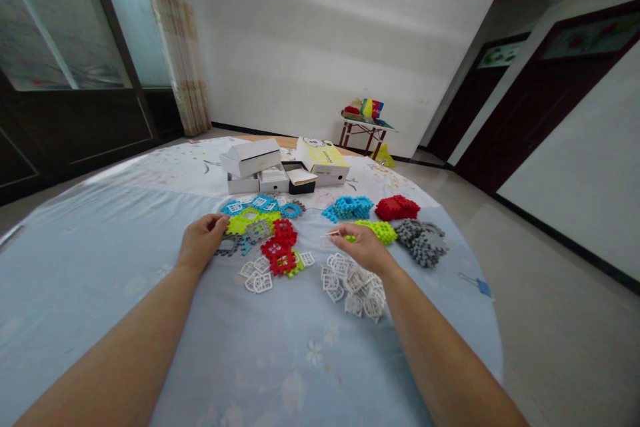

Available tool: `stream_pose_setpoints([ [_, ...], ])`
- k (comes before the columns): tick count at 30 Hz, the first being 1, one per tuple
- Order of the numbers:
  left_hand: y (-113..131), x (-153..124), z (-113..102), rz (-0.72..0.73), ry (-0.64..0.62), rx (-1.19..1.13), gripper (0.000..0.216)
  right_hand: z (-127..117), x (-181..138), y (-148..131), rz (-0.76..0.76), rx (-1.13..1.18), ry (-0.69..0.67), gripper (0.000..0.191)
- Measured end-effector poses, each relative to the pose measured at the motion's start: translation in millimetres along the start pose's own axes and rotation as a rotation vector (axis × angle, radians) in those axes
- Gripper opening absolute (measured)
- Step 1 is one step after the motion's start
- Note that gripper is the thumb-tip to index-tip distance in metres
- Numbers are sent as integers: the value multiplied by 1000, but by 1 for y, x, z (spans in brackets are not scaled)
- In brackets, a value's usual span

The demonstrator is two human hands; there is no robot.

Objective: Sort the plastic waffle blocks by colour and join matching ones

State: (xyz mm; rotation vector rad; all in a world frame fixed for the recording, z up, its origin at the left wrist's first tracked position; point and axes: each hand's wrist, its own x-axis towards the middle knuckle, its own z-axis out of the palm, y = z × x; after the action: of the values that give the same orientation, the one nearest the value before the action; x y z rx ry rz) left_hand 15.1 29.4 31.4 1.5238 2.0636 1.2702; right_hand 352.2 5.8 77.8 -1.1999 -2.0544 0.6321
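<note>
My left hand [204,238] is closed at the left edge of a loose group of building tiles, its fingertips against a lime-green tile [239,225]; what they pinch is hidden. Between the thumb and fingers of my right hand [364,245] is a thin white window piece [330,234], seen nearly edge-on. Red tiles [285,232], blue tiles [265,203] and a grey tile [259,231] lie in the group between my hands. Below my right hand spreads a heap of white window pieces [353,283]. Several more white window pieces [257,275] lie nearer the middle.
Behind my right hand are piles of blue tiles [354,206], red tiles [397,207], lime-green tiles [384,232] and grey tiles [424,242]. White boxes [251,159], a black box [301,185] and a yellow-white box [323,160] stand farther back. A blue clip [483,287] lies near the right edge.
</note>
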Motion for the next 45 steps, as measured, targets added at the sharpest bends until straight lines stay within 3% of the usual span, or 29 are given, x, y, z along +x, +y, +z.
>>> stream_pose_setpoints([
  [7, -1, 2, 1, 4, -27, 18, 36, -43, -22, 13, 54, 11, -93, 24],
  [14, 4, -1, -2, 13, -41, 79, 43, -45, -29, 34, 143, 17, -5, 25],
  [20, 4, 0, -1, -6, -53, 82, 42, -29, -23, 19, 66, -20, 43, 22],
  [27, -1, 2, 1, 13, -41, 71, 40, 12, -5, -2, -158, -240, -150, 22],
  [33, -5, 4, 3, 20, -19, 49, 39, 46, 8, -3, -197, -508, -264, 28],
  [37, -6, 4, 3, 28, -21, 41, 38, 54, 11, -1, -199, -543, -267, 21],
  [40, -5, 3, 3, 31, -17, 47, 38, 45, 10, -1, -183, -550, -228, 24],
  [45, -4, 2, 3, 33, -27, 34, 38, 3, -3, -1, -95, -415, -103, 25],
])
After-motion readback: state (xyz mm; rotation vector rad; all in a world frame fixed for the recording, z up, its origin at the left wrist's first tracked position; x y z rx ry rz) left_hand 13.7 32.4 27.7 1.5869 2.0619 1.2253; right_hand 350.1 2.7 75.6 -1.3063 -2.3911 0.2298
